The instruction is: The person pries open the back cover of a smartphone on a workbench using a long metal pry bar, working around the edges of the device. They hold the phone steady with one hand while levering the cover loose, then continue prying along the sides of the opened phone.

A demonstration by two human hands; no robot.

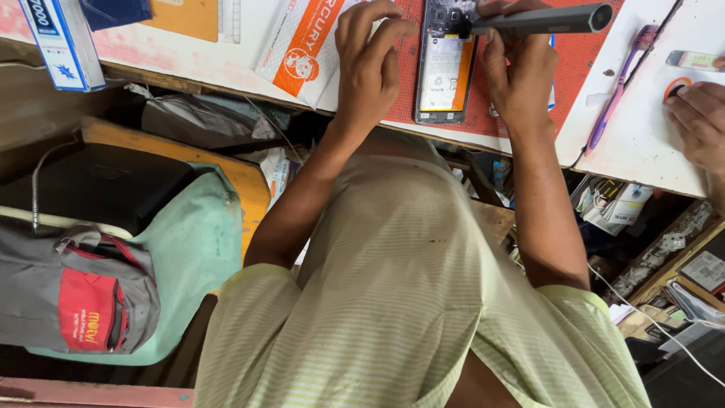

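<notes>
At the far left a grey and red fabric backpack (79,298) sits low beside a pale green cushioned seat (200,249). Up on the white bench (226,64), a white and orange plastic mailing pouch (302,45) lies just left of a red work mat (411,83). The left hand (370,64) rests over the edge of that pouch and mat, its grip loosely curled with fingertips pressing down beside an opened smartphone with its back cover off (444,72), which lies on the mat between both hands. The right hand (521,72) has its grip clamped on a dark grey pen-shaped electric screwdriver (547,19), whose tip meets the phone's far end. Further right lies a purple toothbrush (619,83), and another person's hand (698,121) rests at the bench's right edge.
</notes>
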